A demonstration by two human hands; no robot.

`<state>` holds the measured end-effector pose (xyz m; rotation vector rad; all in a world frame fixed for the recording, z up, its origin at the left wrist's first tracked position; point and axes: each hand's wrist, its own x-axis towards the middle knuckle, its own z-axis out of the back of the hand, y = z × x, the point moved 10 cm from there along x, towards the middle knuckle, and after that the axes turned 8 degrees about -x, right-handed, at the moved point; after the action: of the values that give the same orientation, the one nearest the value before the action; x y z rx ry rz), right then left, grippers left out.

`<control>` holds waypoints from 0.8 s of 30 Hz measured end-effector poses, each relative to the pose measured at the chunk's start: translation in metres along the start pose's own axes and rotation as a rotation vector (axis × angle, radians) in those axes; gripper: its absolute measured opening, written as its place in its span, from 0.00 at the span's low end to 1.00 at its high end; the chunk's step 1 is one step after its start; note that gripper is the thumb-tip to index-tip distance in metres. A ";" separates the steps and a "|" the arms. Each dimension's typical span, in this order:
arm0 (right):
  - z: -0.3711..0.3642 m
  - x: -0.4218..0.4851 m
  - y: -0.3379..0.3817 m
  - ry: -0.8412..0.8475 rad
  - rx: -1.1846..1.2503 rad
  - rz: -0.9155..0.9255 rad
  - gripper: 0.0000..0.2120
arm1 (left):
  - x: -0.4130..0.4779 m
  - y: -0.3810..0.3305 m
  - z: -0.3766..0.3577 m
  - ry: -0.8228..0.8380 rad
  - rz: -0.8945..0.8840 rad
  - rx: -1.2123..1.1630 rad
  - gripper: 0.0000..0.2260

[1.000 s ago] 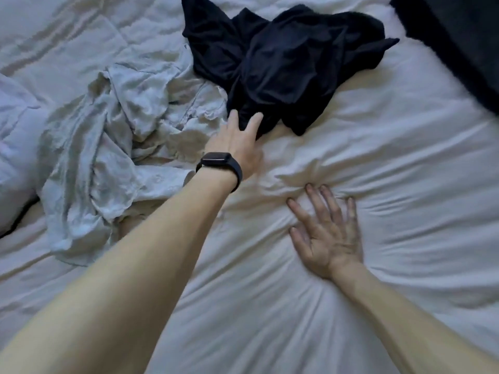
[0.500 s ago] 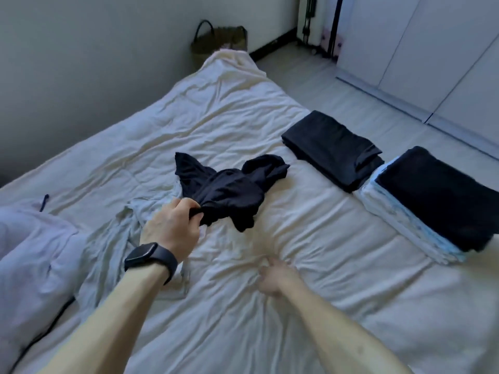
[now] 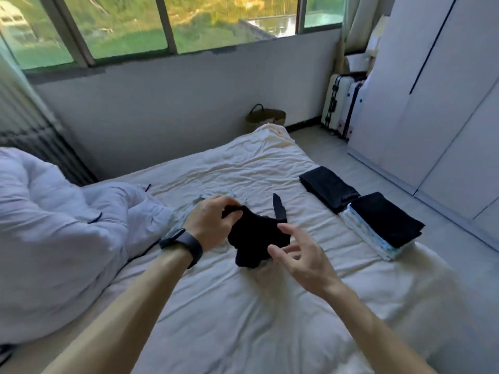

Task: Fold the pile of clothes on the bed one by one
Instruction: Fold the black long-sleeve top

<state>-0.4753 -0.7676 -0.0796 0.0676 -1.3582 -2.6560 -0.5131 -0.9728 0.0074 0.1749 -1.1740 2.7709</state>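
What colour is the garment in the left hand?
The garment is plain black, in the head view.

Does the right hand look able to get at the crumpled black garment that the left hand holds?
Probably yes. The open right hand is right beside the crumpled black garment, which the left hand grips at its top edge; nothing lies between them.

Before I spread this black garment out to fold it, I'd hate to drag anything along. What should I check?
1. Left hand grips the black garment: ok.
2. Right hand holds it too: not ok, fingers open beside it.
3. Garment free of the pale shirt beneath: cannot tell.
4. Bare sheet near you to lay it flat: ok.
5. Folded stack apart, at the right: ok.
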 end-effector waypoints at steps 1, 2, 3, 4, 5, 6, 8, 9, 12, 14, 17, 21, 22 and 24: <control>0.000 -0.022 0.019 -0.006 -0.008 0.025 0.29 | -0.026 -0.007 0.010 0.000 -0.018 -0.026 0.07; -0.002 -0.042 0.037 0.000 -0.014 0.042 0.32 | -0.051 -0.015 0.020 -0.001 -0.035 -0.049 0.07; -0.006 -0.062 0.056 0.010 -0.022 0.070 0.34 | -0.075 -0.025 0.031 -0.005 -0.052 -0.066 0.07; -0.010 -0.082 0.074 0.028 -0.050 0.096 0.35 | -0.099 -0.035 0.042 -0.003 -0.064 -0.074 0.06; -0.015 -0.098 0.092 0.049 -0.070 0.130 0.32 | -0.119 -0.045 0.051 0.003 -0.082 -0.069 0.06; -0.023 -0.114 0.111 0.078 -0.086 0.167 0.25 | -0.139 -0.054 0.063 0.006 -0.089 -0.053 0.07; -0.030 -0.135 0.136 0.100 -0.095 0.219 0.12 | -0.166 -0.067 0.082 0.015 -0.101 0.006 0.07; -0.028 -0.143 0.149 0.088 -0.115 0.241 0.10 | -0.181 -0.073 0.098 0.011 -0.110 0.052 0.07; -0.001 -0.154 0.185 0.018 -0.171 0.279 0.10 | -0.220 -0.076 0.152 -0.037 -0.093 0.156 0.06; 0.021 -0.157 0.213 -0.017 -0.221 0.337 0.09 | -0.245 -0.067 0.191 -0.085 -0.025 0.173 0.05; 0.033 -0.165 0.262 -0.032 -0.356 0.498 0.06 | -0.275 -0.064 0.230 -0.134 0.015 0.185 0.05; 0.025 -0.171 0.305 -0.065 -0.488 0.637 0.05 | -0.291 -0.062 0.261 -0.229 0.102 0.022 0.01; 0.023 -0.172 0.312 -0.072 -0.513 0.652 0.05 | -0.294 -0.061 0.269 -0.257 0.124 -0.046 0.01; 0.017 -0.170 0.316 -0.072 -0.591 0.659 0.06 | -0.300 -0.062 0.286 -0.323 0.143 -0.109 0.02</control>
<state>-0.2717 -0.9092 0.1807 -0.4616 -0.4305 -2.3545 -0.1908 -1.1578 0.2021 0.5659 -1.4601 2.8659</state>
